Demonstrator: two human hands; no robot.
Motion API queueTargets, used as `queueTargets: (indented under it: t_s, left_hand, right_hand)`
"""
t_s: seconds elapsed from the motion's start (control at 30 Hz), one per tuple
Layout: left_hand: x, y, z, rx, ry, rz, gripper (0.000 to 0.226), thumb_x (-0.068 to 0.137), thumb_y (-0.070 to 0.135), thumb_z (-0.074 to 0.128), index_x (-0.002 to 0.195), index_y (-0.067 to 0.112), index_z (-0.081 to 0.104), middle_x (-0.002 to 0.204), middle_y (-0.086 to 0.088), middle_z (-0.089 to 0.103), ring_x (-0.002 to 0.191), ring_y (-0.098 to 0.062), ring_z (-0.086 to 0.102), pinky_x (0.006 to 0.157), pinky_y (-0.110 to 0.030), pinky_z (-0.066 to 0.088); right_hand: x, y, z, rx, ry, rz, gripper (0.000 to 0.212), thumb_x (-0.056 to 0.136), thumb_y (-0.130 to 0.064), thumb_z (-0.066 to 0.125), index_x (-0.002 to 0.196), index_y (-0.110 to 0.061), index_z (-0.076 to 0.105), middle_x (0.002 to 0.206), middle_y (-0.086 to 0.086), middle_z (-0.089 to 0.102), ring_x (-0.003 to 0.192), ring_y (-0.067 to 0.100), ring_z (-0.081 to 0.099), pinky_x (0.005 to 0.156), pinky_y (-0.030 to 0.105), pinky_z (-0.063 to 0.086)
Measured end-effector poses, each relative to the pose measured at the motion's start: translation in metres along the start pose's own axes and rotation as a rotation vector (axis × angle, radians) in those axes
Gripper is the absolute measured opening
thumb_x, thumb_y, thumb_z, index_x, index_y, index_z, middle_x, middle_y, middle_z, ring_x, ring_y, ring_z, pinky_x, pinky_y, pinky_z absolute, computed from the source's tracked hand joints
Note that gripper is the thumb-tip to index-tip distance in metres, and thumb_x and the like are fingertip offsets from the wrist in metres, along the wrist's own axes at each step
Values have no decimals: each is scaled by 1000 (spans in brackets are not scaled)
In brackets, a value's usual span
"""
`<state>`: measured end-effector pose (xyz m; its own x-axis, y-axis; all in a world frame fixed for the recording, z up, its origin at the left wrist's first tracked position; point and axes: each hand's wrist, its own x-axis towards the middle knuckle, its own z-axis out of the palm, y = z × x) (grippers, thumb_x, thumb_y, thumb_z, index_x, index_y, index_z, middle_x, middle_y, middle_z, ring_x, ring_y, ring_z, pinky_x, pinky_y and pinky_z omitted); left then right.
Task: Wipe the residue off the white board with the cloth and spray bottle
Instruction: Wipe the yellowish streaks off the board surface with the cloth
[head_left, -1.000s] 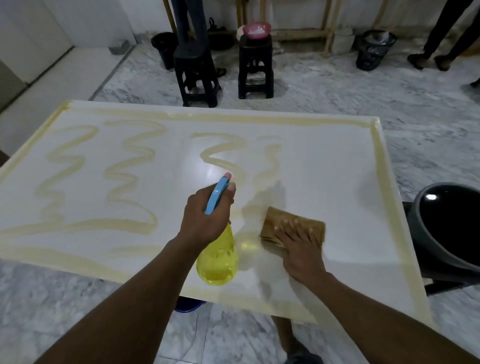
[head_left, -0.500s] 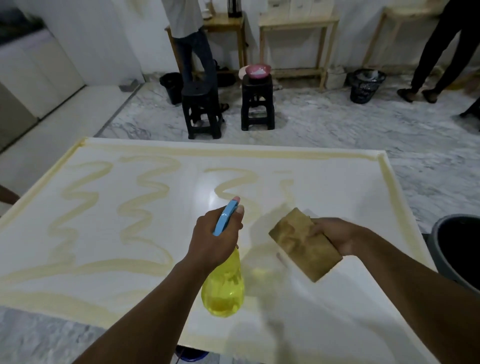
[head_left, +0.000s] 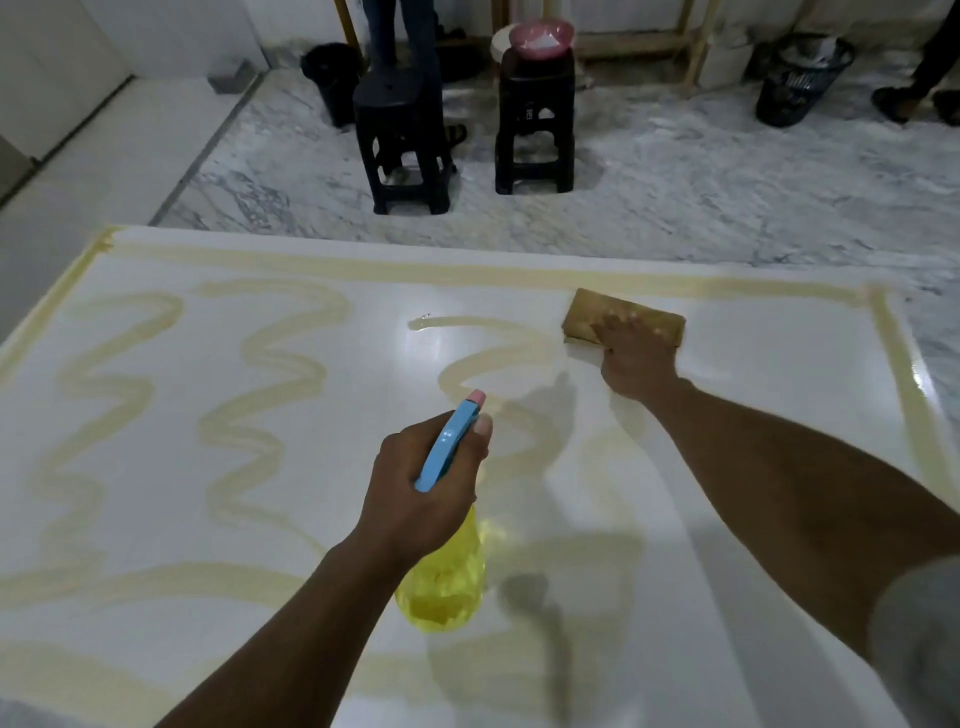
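The white board (head_left: 753, 374) lies flat and fills the lower view. Yellowish residue (head_left: 270, 384) runs over it in wavy streaks and as a border line. My left hand (head_left: 421, 499) grips a spray bottle (head_left: 444, 582) with a yellow body and a blue trigger head, held above the board's middle. My right hand (head_left: 636, 358) presses flat on a folded brown cloth (head_left: 587, 317) at the board's far side, right of centre, on the end of a residue streak.
Two black stools (head_left: 400, 140) stand on the marble floor beyond the board; the right one carries a pink bowl (head_left: 540, 36). A black basket (head_left: 800, 78) sits at the far right beside a person's feet (head_left: 914, 104). Another person's legs stand behind the left stool.
My right hand lifted the cloth off the board near the bottle, carried it away from me and set it down flat at the far side. The spray bottle stayed about where it was.
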<state>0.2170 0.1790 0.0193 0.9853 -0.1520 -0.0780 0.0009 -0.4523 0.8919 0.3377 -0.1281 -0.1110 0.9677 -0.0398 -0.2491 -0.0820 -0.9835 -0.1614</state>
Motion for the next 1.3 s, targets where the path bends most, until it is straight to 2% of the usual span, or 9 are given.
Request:
queueTargets:
  t_s: [0.4,0.57,0.67,0.8,0.87,0.97,1.1,1.2,1.3]
  left_hand:
    - [-73,3,-46,31,-76,78,26,92,65,54,91,41,65,86,-11,77,66,-22,75,69,-53,65]
    - [-137,-8,-76,11,-73,94,15,93,62,57,87,52,65,84,-6,78,73,-21,77,68,-53,66]
    - [-167,-10,-96,-11,-81,97,11,104,46,60,110,54,64,88,-8,78,78,-8,77,67,-47,68]
    - [-180,-6,-115,11,-70,107,12,105,44,59,101,41,70,84,-6,79,69,-8,76,67,-45,67]
    - [-177,-4,-120,16,-68,108,15,104,47,59,94,44,69,82,-3,79,68,-8,76,70,-50,67]
    - [-158,0,-126,-26,-59,104,21,103,46,60,85,56,65,83,-3,78,71,-13,77,71,-52,67]
    - [-110,0,-127,-2,-38,92,19,102,50,59,87,44,70,81,-1,78,61,-21,74,71,-53,66]
    - [-71,-5,-124,12,-12,80,40,94,64,55,87,27,70,77,-5,76,59,-27,72,68,-56,63]
    - [-32,-13,-116,30,-7,95,30,89,71,51,86,43,61,78,-13,74,62,-35,70,67,-59,61]
  right_hand:
    - [-236,-85,95,46,250,67,58,78,-15,42,131,-28,62,140,0,58,133,31,50,102,53,39]
    - [-361,-144,124,59,145,136,60,70,-12,48,125,-30,66,134,-2,63,126,29,57,94,52,49]
    - [-393,-165,111,116,83,125,54,79,-13,43,124,-32,66,125,2,68,117,31,63,89,42,53]
    - [-386,-161,57,871,-165,441,29,92,-21,48,103,-9,71,99,13,73,88,27,69,75,34,50]
    - [-379,-144,44,1333,-296,550,34,88,-15,57,113,5,66,105,20,71,94,34,67,82,40,51]
    - [-357,-137,13,1536,-523,510,37,89,-7,50,124,-2,61,124,26,64,111,43,63,86,46,56]
    - [-263,-120,-41,1423,-537,371,41,91,3,43,129,-5,57,126,26,63,111,43,63,84,48,56]
    - [-165,-99,-86,1068,-343,370,36,93,2,43,125,-2,59,118,23,66,103,38,66,82,46,57]
    - [-77,-83,-118,564,-149,277,34,98,-24,48,124,-5,60,117,19,61,104,36,60,83,42,47]
